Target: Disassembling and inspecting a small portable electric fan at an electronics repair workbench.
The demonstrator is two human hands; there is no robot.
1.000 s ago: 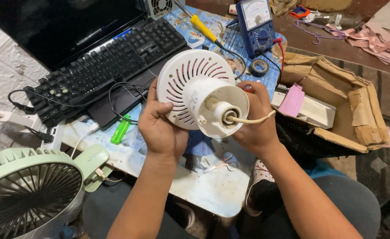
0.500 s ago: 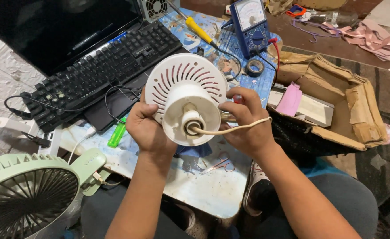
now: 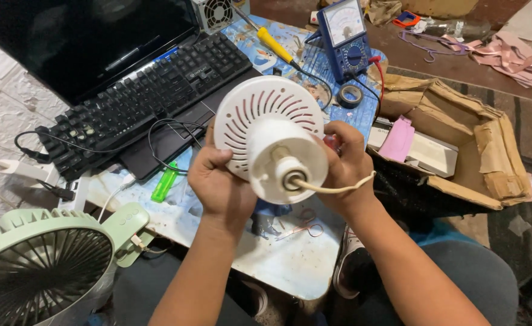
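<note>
Since earlier: both hands have tipped the white vented fan housing so its motor hub faces me more squarely, and the cream cord now trails toward 3 o'clock across the right wrist.
Housing: I see it held in the air over the small table, at centre frame, vent slots fanning out behind the hub.
Left hand: clamped on the rim at 8 o'clock, fingers curled behind it.
Right hand: closed around the rim at 3 o'clock, cord draped over it.
Step in hand: I judge this an inspection of the hub where the cord enters.
Next move: I reckon it calls for a steady two-handed hold with slack kept in the cord.
Around: green lighter at 9 o'clock, black keyboard at 11, blue multimeter at 1, torn cardboard box at 3, pale green fan at 8.
</note>
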